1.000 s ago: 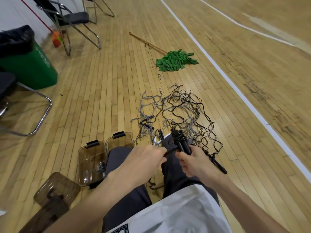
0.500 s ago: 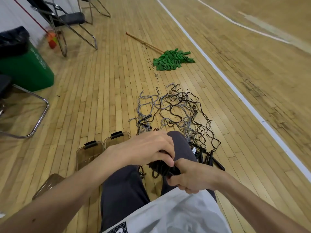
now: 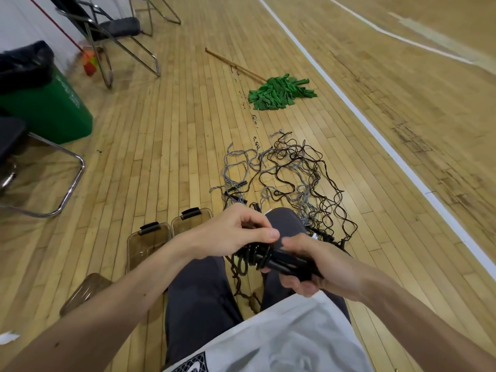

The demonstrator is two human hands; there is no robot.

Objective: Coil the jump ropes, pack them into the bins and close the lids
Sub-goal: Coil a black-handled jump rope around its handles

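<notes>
My right grip [image 3: 308,275] clasps the black rope handles [image 3: 284,263]; my left grip [image 3: 230,234] pinches the coils [image 3: 253,255] wound round them.

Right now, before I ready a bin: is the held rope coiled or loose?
Partly coiled: the rope wraps the handles in the right hand; left hand pinches it; a tail hangs loose.

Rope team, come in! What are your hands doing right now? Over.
Right hand grips black jump rope by handles. Left hand pinches its coils. Bins beside left leg. Tangled ropes ahead.
</notes>
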